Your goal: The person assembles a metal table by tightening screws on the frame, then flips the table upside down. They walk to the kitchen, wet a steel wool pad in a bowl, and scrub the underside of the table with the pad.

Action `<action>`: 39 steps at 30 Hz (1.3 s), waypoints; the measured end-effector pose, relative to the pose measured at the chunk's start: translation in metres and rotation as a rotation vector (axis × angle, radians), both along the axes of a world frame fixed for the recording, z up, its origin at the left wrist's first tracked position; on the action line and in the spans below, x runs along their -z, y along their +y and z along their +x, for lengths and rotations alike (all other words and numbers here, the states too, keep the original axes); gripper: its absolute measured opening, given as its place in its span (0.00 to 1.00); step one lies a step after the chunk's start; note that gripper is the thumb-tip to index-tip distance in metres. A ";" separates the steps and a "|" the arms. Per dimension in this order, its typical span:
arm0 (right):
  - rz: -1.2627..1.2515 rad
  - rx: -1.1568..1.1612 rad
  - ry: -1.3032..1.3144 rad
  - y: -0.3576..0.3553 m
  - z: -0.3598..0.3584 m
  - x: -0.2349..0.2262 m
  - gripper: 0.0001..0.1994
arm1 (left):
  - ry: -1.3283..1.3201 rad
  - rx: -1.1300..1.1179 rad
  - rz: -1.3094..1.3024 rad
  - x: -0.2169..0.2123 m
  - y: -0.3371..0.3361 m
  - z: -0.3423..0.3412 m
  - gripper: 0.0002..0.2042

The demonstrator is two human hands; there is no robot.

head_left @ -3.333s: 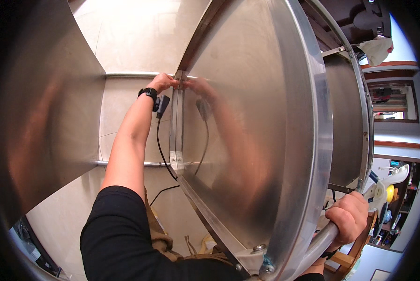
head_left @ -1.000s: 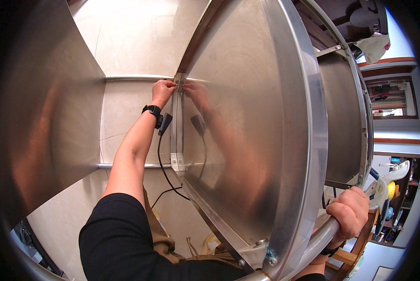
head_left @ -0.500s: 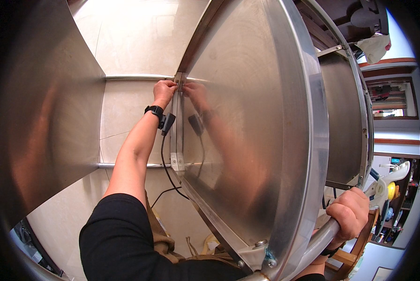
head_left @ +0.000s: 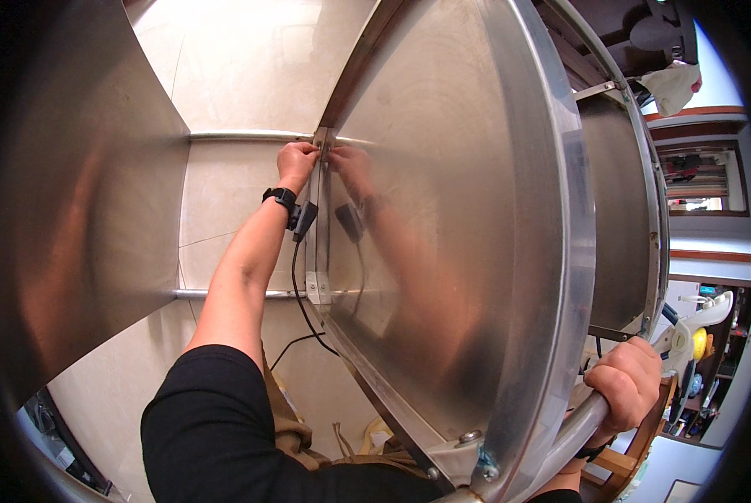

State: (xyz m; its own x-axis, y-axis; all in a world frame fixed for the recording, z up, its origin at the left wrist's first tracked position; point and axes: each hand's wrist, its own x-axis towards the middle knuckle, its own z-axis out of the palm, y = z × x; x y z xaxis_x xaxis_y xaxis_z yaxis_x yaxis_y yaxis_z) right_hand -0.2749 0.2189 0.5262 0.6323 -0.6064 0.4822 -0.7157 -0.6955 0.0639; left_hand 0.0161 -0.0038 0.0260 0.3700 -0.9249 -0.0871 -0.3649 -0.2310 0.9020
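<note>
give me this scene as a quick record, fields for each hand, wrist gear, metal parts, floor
left hand: pinched at a metal bracket; anything held is too small to tell
right hand: closed around a curved metal tube
wrist gear: black strap on the left wrist, dark device beside it with black cable
metal parts: large reflective panel right of the left hand, second panel far left
floor: pale tiles

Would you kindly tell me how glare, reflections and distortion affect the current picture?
Head view: bright glare on the floor tiles toward the top; head view: soft reflections of the left hand and forearm in the metal panel; head view: fisheye bending of the panel's long edge, with black at the corners.
</note>
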 end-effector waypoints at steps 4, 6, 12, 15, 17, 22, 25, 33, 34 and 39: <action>0.006 -0.021 0.018 -0.003 0.006 -0.003 0.19 | 0.079 -0.090 0.009 0.014 -0.002 0.002 0.08; 0.003 -0.009 0.012 -0.001 0.002 -0.001 0.20 | 0.111 -0.096 0.030 0.016 -0.002 0.001 0.07; 0.009 -0.031 -0.023 -0.001 -0.005 0.002 0.23 | -0.120 0.004 -0.041 0.006 -0.002 0.007 0.07; 0.012 -0.028 -0.011 -0.001 -0.005 0.000 0.24 | -0.135 0.022 -0.020 -0.006 -0.001 0.003 0.07; 0.011 -0.017 -0.011 -0.001 -0.004 0.000 0.24 | 0.031 0.001 0.125 -0.020 0.000 0.001 0.06; 0.004 -0.007 -0.027 -0.001 -0.001 0.001 0.25 | 0.530 -0.160 0.120 0.000 -0.003 -0.005 0.06; -0.006 0.003 -0.025 0.000 -0.004 0.002 0.25 | 0.531 -0.146 0.121 -0.003 -0.002 -0.009 0.06; -0.001 -0.003 -0.005 -0.002 0.001 0.000 0.23 | 0.440 -0.021 0.133 -0.003 0.000 -0.001 0.06; -0.005 0.004 -0.003 -0.001 0.002 0.000 0.22 | 0.483 -0.038 0.133 -0.002 0.000 -0.003 0.06; -0.019 0.037 -0.016 0.000 0.003 0.000 0.20 | 0.544 -0.027 0.099 0.002 0.001 -0.002 0.05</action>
